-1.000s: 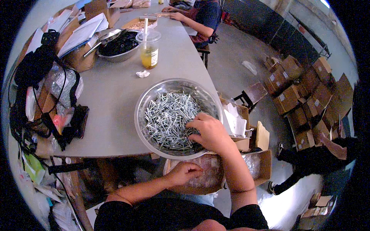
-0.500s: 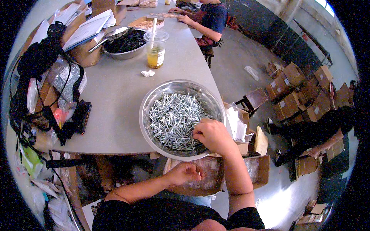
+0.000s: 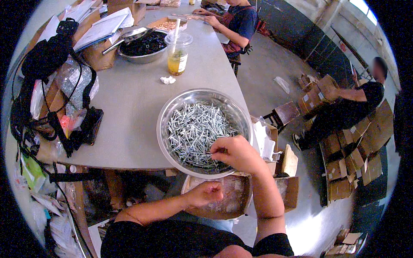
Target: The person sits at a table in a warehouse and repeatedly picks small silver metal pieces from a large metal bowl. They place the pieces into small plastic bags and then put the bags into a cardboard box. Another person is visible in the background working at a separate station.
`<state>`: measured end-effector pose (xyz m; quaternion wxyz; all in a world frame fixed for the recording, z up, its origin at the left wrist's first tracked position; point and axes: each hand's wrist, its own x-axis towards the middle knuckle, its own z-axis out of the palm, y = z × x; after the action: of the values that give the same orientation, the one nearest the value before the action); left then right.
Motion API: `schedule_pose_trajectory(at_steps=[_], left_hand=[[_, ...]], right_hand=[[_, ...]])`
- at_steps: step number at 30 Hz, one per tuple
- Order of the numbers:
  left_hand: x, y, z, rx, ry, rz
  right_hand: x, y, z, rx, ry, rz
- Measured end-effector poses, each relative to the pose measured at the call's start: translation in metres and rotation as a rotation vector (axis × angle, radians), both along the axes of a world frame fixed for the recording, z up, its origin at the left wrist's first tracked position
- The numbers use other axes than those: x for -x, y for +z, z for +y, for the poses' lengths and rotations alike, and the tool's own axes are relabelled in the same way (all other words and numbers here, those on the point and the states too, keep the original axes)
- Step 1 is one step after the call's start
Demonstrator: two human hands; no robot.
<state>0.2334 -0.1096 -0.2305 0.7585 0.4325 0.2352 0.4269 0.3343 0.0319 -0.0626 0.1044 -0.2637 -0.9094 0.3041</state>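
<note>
Right hand (image 3: 234, 154) pinching screws (image 3: 195, 129); left hand (image 3: 206, 193) loosely curled.

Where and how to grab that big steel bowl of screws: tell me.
Take the steel bowl by its rolled rim, one grip on the left arc and one on the far arc, coming from above. The right hand covers the near-right rim, and the load of screws likely makes one grip tip it.

A warehouse workshop: concrete floor (image 3: 275, 64), stacked cardboard boxes (image 3: 352, 142), bowl of screws (image 3: 202, 129) on worktable (image 3: 129, 112)
</note>
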Motion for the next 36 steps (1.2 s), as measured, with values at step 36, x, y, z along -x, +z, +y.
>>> schedule_pose_trajectory(at_steps=[36], left_hand=[[-0.008,0.029,0.009,-0.23,0.083,0.278]], right_hand=[[-0.072,-0.042,-0.089,0.124,-0.056,0.376]])
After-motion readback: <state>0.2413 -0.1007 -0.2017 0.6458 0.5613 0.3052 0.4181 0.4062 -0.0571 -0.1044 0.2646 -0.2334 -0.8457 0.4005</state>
